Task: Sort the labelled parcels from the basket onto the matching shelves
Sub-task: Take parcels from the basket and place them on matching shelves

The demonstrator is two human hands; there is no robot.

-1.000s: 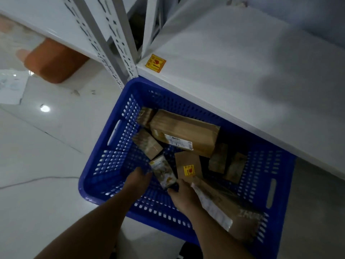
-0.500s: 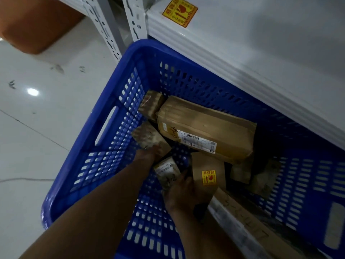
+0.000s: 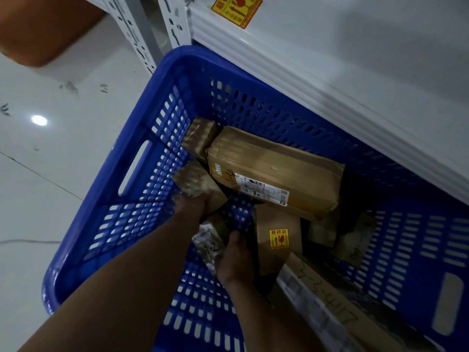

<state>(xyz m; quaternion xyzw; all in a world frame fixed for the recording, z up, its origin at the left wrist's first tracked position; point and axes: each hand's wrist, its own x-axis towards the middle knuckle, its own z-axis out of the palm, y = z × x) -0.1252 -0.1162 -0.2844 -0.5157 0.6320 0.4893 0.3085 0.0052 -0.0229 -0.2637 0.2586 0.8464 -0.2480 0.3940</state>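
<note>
So your left hand (image 3: 191,205) is gripping a taped brown parcel (image 3: 194,180) down in the blue basket (image 3: 137,158), and your right hand (image 3: 236,260) is holding the small plastic-wrapped parcel (image 3: 209,243) just beside it.

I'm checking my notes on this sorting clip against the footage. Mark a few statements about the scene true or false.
1. The left hand and right hand are both inside the blue basket. True.
2. The large cardboard box carries a white shipping label. True.
3. The right hand holds the large cardboard box. False: it grips a small handwritten parcel.
4. A brown parcel bears a yellow sticker. True.
5. The left hand is empty. False: it grips a tape-wrapped parcel.
</note>
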